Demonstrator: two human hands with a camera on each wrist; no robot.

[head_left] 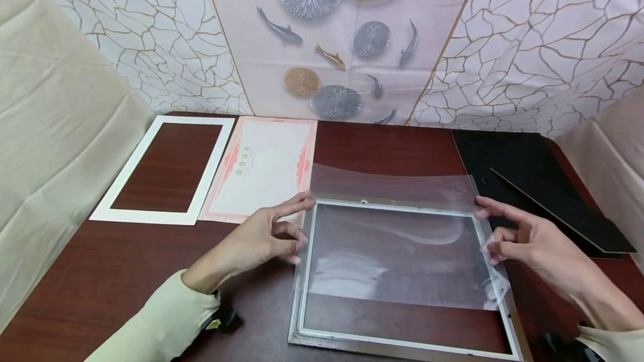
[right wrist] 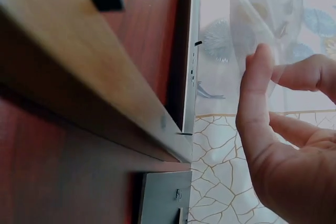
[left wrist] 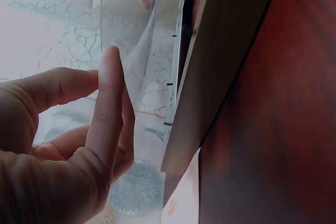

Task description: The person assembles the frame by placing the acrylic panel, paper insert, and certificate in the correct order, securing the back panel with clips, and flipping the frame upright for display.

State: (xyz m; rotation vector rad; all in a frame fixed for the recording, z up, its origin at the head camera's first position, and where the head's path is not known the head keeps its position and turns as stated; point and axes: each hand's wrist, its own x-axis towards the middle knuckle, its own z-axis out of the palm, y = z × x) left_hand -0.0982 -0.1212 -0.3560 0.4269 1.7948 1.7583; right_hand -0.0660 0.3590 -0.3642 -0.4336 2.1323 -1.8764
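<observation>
A clear plastic sheet (head_left: 347, 272), bowed and catching reflections, is held over a picture frame (head_left: 297, 295) that lies on the table. My left hand (head_left: 261, 239) pinches the sheet's left edge between thumb and fingers, above the frame's left side. On the opposite edge, my right hand (head_left: 533, 244) pinches the sheet the same way. In both wrist views the sheet (left wrist: 123, 30) stands above the level of the frame (right wrist: 121, 77), whose inner edge carries small dark tabs. The sheet's far part extends past the frame's back rail, while its near edge crosses the opening.
A white mat border (head_left: 196, 194) lies at the back left, beside a pink-edged certificate (head_left: 271, 177). At the back right is a black backing board (head_left: 503, 149) with a hinged stand flap (head_left: 568, 205) raised. A patterned cloth (head_left: 352, 105) hangs behind the table.
</observation>
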